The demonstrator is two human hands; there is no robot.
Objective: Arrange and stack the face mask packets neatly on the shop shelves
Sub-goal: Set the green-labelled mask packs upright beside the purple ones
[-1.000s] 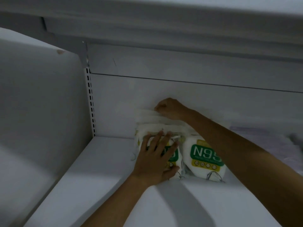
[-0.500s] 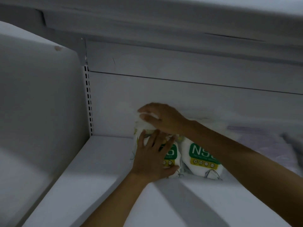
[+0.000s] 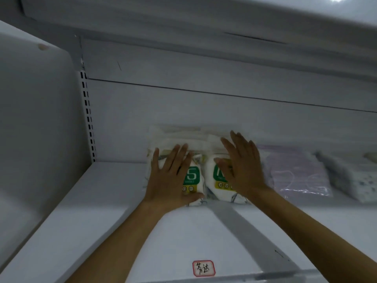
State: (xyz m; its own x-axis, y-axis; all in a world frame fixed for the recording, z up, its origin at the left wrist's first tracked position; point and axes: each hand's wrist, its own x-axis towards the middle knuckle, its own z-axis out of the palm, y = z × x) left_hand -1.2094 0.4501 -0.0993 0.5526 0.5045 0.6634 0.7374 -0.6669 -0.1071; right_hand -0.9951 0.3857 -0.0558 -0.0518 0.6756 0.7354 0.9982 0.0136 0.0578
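Note:
Two white N95 mask packets with green and yellow labels stand side by side near the back of the white shelf (image 3: 114,201). My left hand (image 3: 169,176) lies flat with straight fingers on the left packet (image 3: 193,178). My right hand (image 3: 242,166) lies flat with fingers spread on the right packet (image 3: 219,180). Behind them, more white packets (image 3: 183,135) lean against the back wall, partly hidden by my hands.
To the right lie a lilac mask packet (image 3: 295,174) and a patterned white packet (image 3: 355,178). A slotted upright (image 3: 87,115) and a side panel (image 3: 34,119) bound the shelf on the left. A red-edged handwritten label (image 3: 203,268) sits at the front edge. Another shelf hangs overhead.
My right hand has come down from the packets at the back and now lies flat on the right front packet. My left hand stays on the left packet.

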